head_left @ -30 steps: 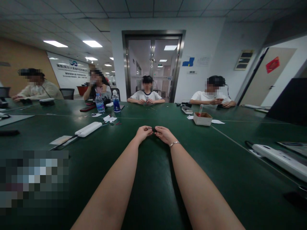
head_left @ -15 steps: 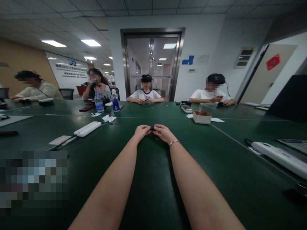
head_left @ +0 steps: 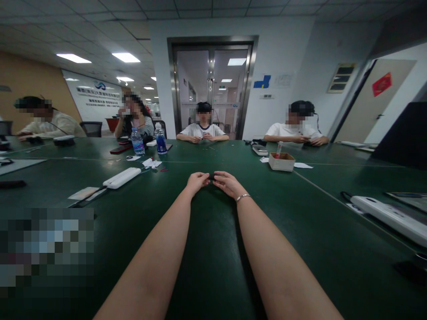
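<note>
Both my arms reach forward over the dark green table (head_left: 213, 249). Between my fingertips is a small black object (head_left: 211, 177), too small and dark to name. My left hand (head_left: 198, 181) pinches its left side with thumb and fingers. From the other side my right hand (head_left: 227, 183) closes on it too, with a silver bracelet (head_left: 243, 197) round the wrist. The fingers cover much of the object.
A white power strip (head_left: 122, 178) lies to the left, another power strip (head_left: 387, 215) to the right. Further back stand two bottles (head_left: 160, 141) and a small open box (head_left: 281, 162). Several people sit round the table, one person (head_left: 204, 124) directly opposite.
My hands stay almost in the same place, still holding the black object, which shows slightly more between the fingers. The view has shifted a little.
</note>
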